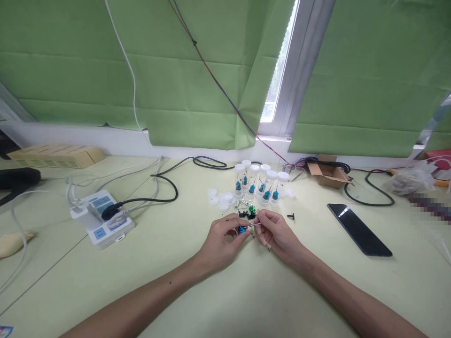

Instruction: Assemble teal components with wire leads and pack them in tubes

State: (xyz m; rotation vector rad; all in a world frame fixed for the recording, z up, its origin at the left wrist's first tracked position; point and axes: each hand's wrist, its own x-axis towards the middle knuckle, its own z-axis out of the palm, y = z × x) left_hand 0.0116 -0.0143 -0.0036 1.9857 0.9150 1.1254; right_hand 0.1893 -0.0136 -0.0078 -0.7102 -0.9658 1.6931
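My left hand [224, 239] pinches a small blue part [241, 229] between thumb and fingertips. In my right hand [276, 233] a thin metal rod [254, 225] is gripped, its tip meeting the blue part; what kind of tool or pin it is I cannot make out. Just beyond my fingers lie small black parts [244, 214], a green part [252, 210] and several loose metal pins [243, 204]. Behind them stand several clear vials with white caps [254, 168], each holding a blue-tipped piece with a thin rod. Loose white caps [224, 205] lie to their left.
On the left sits a power strip [102, 239] with plugs and cables. A phone [359, 230] lies at the right, with an open cardboard box [328, 174] behind it. A small black T-shaped part [291, 216] is near my right hand. Black cable [176, 188] trails along the back.
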